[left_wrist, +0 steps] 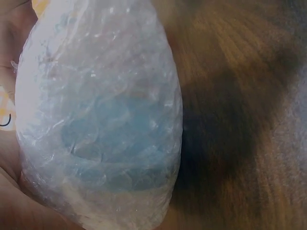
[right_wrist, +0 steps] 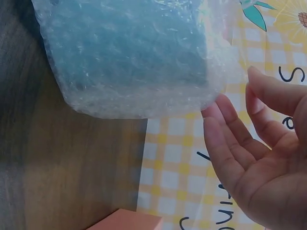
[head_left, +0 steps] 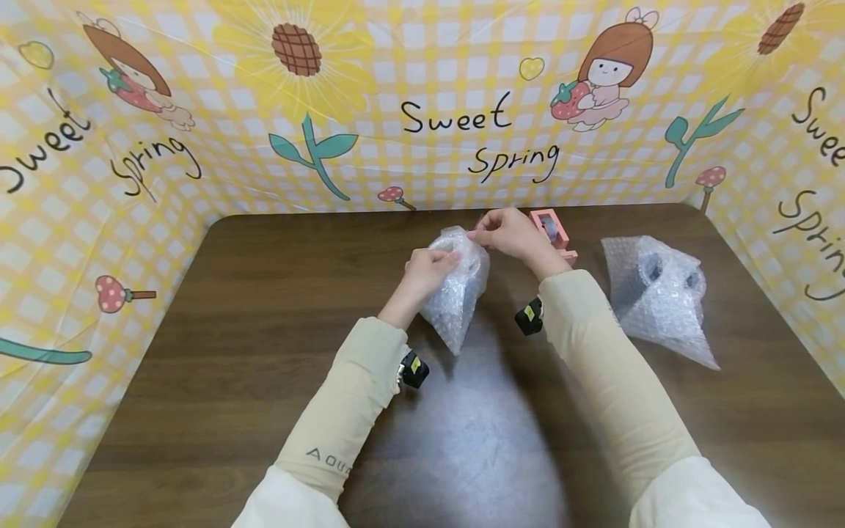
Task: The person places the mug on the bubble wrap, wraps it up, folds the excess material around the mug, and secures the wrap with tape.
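Observation:
A bundle of clear bubble wrap (head_left: 455,293) is held up over the middle of the table, its lower end narrowing to a point. A pale blue shape shows blurred through the wrap (left_wrist: 120,139) in the left wrist view. My left hand (head_left: 425,275) grips the bundle from the left, thumb on its near face. At the upper right edge, my right hand (head_left: 515,236) has thumb and forefinger together on a thin clear edge of the wrap. The other fingertips (right_wrist: 213,129) lie close against the bundle's end in the right wrist view.
A pink tape dispenser (head_left: 551,231) with a roll in it stands just behind my right wrist. To the right lies another bubble-wrapped bundle (head_left: 660,293) with round openings. Yellow checked cloth (head_left: 370,161) walls the back and sides of the brown wooden table (head_left: 264,308).

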Demonstrator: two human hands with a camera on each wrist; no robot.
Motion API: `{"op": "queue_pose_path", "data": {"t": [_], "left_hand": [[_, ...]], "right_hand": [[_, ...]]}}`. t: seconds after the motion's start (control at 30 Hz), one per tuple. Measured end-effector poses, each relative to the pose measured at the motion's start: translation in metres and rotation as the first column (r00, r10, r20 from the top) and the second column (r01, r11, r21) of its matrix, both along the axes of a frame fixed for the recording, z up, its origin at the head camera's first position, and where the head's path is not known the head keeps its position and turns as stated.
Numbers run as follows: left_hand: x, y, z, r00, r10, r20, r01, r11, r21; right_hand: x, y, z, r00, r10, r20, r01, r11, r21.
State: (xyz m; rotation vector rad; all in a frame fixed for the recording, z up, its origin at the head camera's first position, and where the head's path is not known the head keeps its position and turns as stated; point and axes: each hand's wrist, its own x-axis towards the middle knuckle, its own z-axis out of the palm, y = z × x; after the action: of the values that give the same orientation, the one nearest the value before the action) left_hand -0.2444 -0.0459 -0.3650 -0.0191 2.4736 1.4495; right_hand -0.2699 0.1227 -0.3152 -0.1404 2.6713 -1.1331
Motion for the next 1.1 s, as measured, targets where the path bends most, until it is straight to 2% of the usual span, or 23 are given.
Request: {"op": "queue_pose_path", "data": {"t": [0.17,0.37,0.53,0.9,1.0,1.1], "left_hand": [[0.0,0.0,-0.002,0.999,-0.007,-0.043,0.007,1.0,-0.006],[0.001,0.0,-0.002,0.998,-0.006,-0.068,0.006,1.0,0.004],[0.002,-0.001,-0.003,0.996,-0.012,-0.087,0.014,1.0,0.017],[0.002,0.0,-0.004,0.998,-0.009,-0.055,0.009,1.0,-0.005],[0.002,0.0,-0.004,0.997,-0.035,-0.073,0.033,0.999,-0.02],[0.002,0.0,-0.004,0.996,-0.034,-0.077,0.033,0.999,-0.017]], "right_hand": [[0.002,0.0,-0.007,0.999,-0.037,-0.01,0.037,0.999,-0.04],[0.005,-0.004,-0.022,0.99,-0.099,-0.103,0.094,0.994,-0.051],[0.01,-0.009,-0.029,0.979,-0.158,-0.125,0.15,0.986,-0.073],[0.013,-0.013,-0.036,0.966,-0.203,-0.162,0.188,0.977,-0.098],[0.013,-0.014,-0.039,0.958,-0.239,-0.16,0.214,0.964,-0.16],[0.014,-0.016,-0.045,0.942,-0.312,-0.12,0.267,0.918,-0.295]]}}
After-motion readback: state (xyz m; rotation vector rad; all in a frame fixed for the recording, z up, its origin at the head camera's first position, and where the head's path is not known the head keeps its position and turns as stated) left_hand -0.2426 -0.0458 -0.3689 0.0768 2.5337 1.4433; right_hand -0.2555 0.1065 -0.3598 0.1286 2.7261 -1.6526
